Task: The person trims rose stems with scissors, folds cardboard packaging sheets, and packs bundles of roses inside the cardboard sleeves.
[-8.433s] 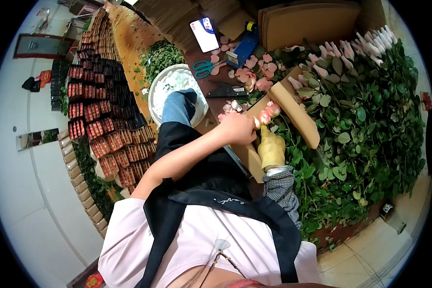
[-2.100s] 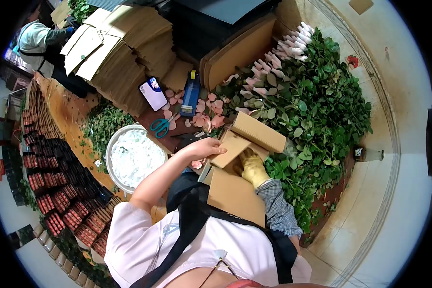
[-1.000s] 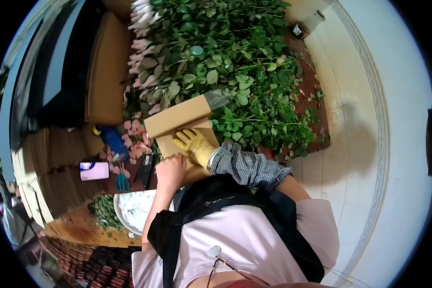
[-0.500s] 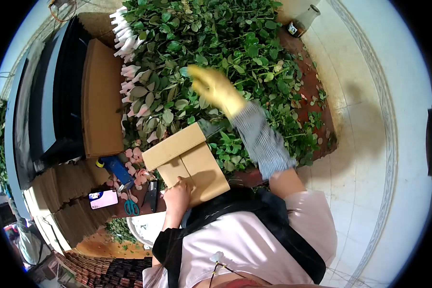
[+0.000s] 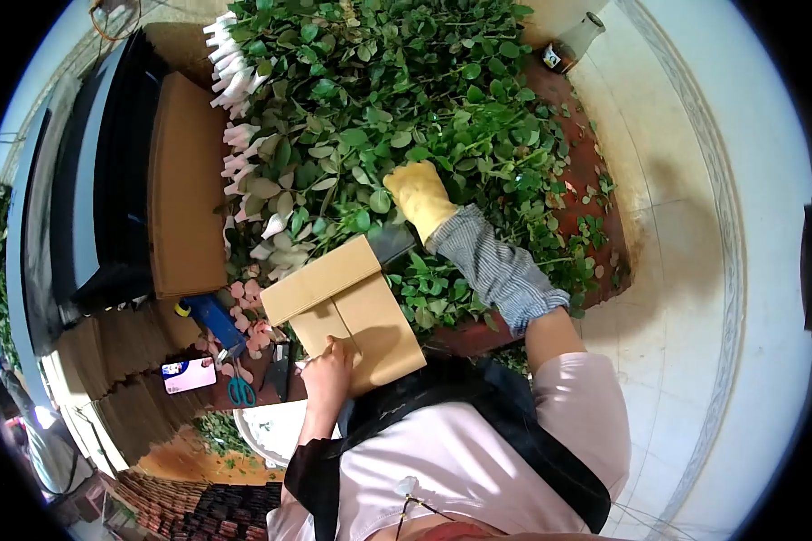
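Note:
My bare left hand (image 5: 328, 368) is closed on the lower left edge of a folded cardboard wrapper (image 5: 383, 338), with one finger lying over its face. A thick cardboard flap (image 5: 323, 279) crosses the wrapper's top. Up and to the right, my right hand (image 5: 419, 194), in a yellow glove, is in the pile of leafy green stems (image 5: 379, 135). Its fingers are curled in, and whatever they hold is hidden. Pale wrapped flower heads (image 5: 235, 81) line the pile's left side.
Left of the wrapper lie a blue tape dispenser (image 5: 215, 320), teal scissors (image 5: 241, 389), a black tool (image 5: 281, 371), a phone (image 5: 189, 375) and pink petals (image 5: 257, 335). Cardboard stacks (image 5: 144, 361) stand farther left. A white tub (image 5: 266, 433) is below the table; a glass bottle (image 5: 573, 45) is upper right.
My gloved right hand has left the wrapper and moved up and right into the stems, its fingers now curled. My left hand stays at the wrapper, which is now folded closed over the flowers seen earlier.

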The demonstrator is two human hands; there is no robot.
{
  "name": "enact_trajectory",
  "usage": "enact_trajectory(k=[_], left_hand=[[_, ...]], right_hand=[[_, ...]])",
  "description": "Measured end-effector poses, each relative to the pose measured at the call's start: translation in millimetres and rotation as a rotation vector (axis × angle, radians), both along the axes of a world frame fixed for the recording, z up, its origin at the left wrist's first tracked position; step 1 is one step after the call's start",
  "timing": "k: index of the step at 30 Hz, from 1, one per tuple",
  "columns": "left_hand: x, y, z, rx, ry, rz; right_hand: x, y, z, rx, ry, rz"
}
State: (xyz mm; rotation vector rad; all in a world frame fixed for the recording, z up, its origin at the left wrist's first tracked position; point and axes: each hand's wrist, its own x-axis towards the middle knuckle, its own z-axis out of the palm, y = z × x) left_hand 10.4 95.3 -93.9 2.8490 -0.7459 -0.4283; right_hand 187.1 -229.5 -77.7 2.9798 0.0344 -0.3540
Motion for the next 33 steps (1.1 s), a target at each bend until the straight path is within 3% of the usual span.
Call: enact_trajectory(k=[4,5,6,9,10,12,14,17,20,26,30,32,33], left_hand=[[-1.2,-3.7,4.4,-0.006,-0.017,0.014],[-1.3,-3.4,1.9,-0.008,-0.017,0.014],[-0.5,-1.8,-2.8,-0.021,-0.016,0.0],[-0.9,4.9,-1.9,-0.002,0.002,-0.014],[0.9,1.7,-1.6,0.02,0.024,-0.008],[-1.5,2.8,-1.8,-0.014,-0.004,-0.001],[-1.1,1.7,-2.0,-0.011,0.012,-0.003],[0.4,1.5,-1.6,-0.012,0.046,-0.017],[3.9,0.6,3.1,-0.021,0.096,-0.012],[4.8,-0.4,2.8,0.009,0.076,-0.02],[2.9,3.8,-4.5,-0.055,0.052,-0.017],[3.8,3.1,-4.8,-0.045,0.047,-0.022],[2.6,3.0,-4.4,-0.039,0.043,-0.03]], right_hand=[[-20.2,16.5,46.1,0.096,-0.295,0.159],[-21.4,16.8,47.4,0.417,-0.164,-0.158],[-23.7,11.1,41.0,0.509,-0.127,-0.313],[-26.3,-16.1,15.4,0.466,-0.205,-0.311],[-36.6,-19.6,19.4,0.188,-0.36,-0.061],[-56.3,-14.1,29.9,0.316,-0.609,-0.056],[-72.3,-13.0,23.3,0.175,-0.649,-0.075],[-84.7,-27.0,-68.2,0.05,-0.057,-0.22],[-91.3,-32.2,-75.5,-0.031,0.096,-0.125],[-85.8,-30.9,-17.3,0.207,-0.407,-0.003],[-75.9,-20.1,56.5,0.345,-0.809,-0.172],[-66.4,-21.1,76.4,0.158,-0.669,-0.149],[-58.1,-29.1,63.4,0.3,-0.455,-0.14]])
